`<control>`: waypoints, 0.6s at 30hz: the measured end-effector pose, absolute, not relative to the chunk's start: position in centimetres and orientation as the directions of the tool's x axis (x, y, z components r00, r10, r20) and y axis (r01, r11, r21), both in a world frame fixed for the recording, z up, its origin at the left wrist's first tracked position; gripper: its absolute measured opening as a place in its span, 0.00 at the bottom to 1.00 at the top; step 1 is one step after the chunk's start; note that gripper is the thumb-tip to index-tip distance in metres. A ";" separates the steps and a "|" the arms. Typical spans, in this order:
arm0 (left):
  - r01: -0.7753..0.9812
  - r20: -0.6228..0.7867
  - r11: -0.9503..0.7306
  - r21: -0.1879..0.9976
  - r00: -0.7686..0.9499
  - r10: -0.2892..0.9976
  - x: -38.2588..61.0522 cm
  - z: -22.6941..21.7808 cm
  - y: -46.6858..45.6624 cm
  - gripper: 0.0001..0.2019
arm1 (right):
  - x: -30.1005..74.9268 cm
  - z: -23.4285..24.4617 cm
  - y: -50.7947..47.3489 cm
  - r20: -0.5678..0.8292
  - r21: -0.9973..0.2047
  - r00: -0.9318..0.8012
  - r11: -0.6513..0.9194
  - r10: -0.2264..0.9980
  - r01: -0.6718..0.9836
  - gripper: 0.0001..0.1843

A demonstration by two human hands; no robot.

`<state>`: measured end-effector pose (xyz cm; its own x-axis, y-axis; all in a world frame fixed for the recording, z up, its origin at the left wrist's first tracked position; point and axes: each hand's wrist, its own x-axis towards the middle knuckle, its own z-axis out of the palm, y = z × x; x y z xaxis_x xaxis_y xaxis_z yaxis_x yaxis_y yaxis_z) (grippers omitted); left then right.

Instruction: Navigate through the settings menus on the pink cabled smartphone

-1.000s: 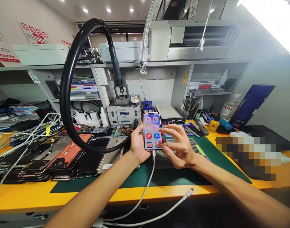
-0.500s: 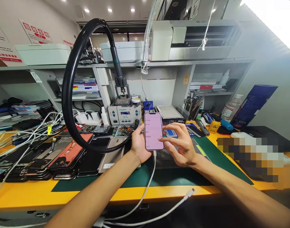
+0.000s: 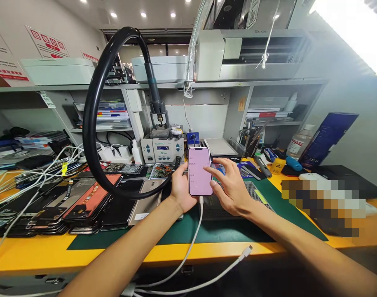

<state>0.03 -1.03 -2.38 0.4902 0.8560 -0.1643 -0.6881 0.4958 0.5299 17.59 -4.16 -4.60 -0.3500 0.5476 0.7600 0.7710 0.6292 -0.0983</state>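
My left hand (image 3: 179,187) grips a smartphone (image 3: 200,171) upright above the green mat (image 3: 182,231); its screen glows pale pink with a few lines of text. A white cable (image 3: 188,247) is plugged into the phone's bottom and drops over the bench edge. My right hand (image 3: 233,187) hovers at the phone's right side with fingers spread, the forefinger tip on the screen's right part.
Stacked phones and back covers (image 3: 83,202) fill the bench's left side. A black hose loop (image 3: 95,111) rises from a rework station (image 3: 162,148). A loose white cable end (image 3: 245,251) lies at the yellow bench edge (image 3: 36,255). Tools, bottles and a blue box (image 3: 327,136) stand at right.
The phone's screen went from a home page with app icons to a pale pink page with text. My right forefinger moved from the screen's bottom up to its right middle.
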 end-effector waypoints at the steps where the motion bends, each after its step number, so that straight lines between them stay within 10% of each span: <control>1: -0.686 -0.165 0.497 0.531 0.492 0.855 0.0 -2.4 -1.0 0.24 | 17.6 -4.6 -4.2 0.759 -0.100 -0.347 0.625 0.551 0.774 0.24; 11: -0.671 -0.093 0.498 0.550 0.543 0.835 0.0 -2.7 -1.1 0.27 | 17.8 -4.0 -5.0 0.802 -0.011 -0.473 0.801 0.365 0.599 0.15; 18: -0.677 -0.167 0.495 0.544 0.491 0.855 0.0 -2.4 -1.1 0.23 | 17.8 -4.3 -4.5 0.804 -0.092 -0.351 0.685 0.479 0.723 0.18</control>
